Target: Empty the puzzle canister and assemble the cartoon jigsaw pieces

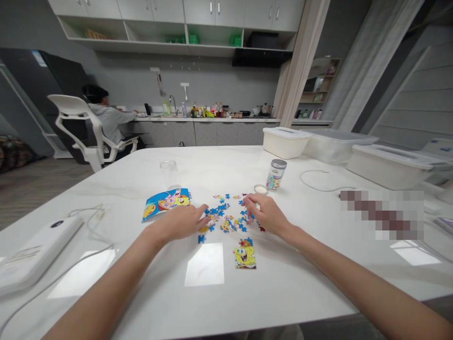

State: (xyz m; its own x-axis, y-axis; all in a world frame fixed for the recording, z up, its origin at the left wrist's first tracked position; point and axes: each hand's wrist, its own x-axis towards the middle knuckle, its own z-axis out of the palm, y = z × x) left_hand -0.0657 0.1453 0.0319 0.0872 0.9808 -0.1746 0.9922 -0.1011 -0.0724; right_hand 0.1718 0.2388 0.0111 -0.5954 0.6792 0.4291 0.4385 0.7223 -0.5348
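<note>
Loose jigsaw puzzle pieces (231, 223), blue, yellow and pink, lie scattered between my two hands. My left hand (180, 222) rests at their left side, thumb and forefinger apart, beside a blue picture sheet (164, 203) with cartoon figures. On the right, my right hand (267, 212) is closed in a pinch over the pieces; its fingertips hide whatever is between them. Nearer to me lies a joined puzzle section (245, 254) showing a yellow cartoon face. Behind my right hand stand a printed tin (276, 175) with a silver lid and a small round lid (261, 189).
A clear plastic jar (169, 174) stands behind the picture sheet. On the left lies a white device (37, 252) with a cable. Lidded storage boxes (285, 142) line the back right, with another cable (311, 187) in front. A person (113, 120) sits beyond the table.
</note>
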